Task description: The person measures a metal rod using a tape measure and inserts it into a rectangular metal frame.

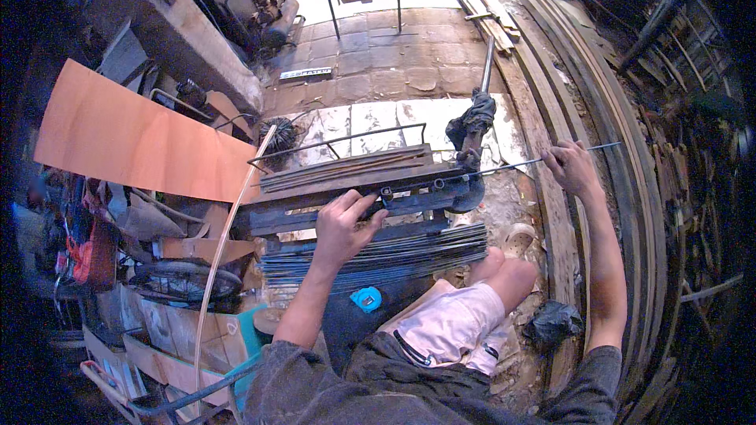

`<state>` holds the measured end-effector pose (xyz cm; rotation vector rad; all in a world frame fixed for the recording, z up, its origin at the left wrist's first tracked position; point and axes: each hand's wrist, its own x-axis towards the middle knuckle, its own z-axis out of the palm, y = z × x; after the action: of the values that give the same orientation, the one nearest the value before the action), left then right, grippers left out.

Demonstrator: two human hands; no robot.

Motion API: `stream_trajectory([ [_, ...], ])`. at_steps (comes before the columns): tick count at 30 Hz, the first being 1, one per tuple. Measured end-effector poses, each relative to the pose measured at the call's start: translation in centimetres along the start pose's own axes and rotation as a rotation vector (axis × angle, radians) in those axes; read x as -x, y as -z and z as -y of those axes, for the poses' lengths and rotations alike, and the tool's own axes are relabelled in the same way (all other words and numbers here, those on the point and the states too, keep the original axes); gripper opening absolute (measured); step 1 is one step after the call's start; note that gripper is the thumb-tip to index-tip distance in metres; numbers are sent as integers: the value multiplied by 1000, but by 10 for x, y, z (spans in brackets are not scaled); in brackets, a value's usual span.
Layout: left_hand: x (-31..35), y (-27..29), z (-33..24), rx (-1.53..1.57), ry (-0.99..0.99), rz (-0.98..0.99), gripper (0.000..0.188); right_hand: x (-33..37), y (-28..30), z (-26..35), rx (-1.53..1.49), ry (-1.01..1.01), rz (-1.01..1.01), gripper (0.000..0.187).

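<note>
Here the right hand (571, 167) pinches a thin rod (526, 162) beside stacked planks (622, 189).

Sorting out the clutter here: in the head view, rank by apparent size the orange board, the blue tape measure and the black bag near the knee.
1. Orange board, by far the largest.
2. Black bag.
3. Blue tape measure, the smallest. It looks only somewhat smaller than the bag.

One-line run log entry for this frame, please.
left hand: pressing dark metal bar jig | right hand: gripping thin grey metal rod
</note>
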<state>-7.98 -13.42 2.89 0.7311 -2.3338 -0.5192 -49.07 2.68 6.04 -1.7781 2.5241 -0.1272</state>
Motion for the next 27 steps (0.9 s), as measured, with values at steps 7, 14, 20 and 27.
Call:
stream_trajectory([
  [7,-4,-3,2,97,95,8,16,1,-5,-6,14,22,20,44],
  [14,-5,4,3,125,73,97,14,-7,31,2,-26,-225,296,43],
  [20,-5,2,5,113,68,108,12,-61,20,11,38,10,-86,49],
  [27,-14,-3,1,142,90,105,11,-156,-21,33,324,156,-32,67],
])
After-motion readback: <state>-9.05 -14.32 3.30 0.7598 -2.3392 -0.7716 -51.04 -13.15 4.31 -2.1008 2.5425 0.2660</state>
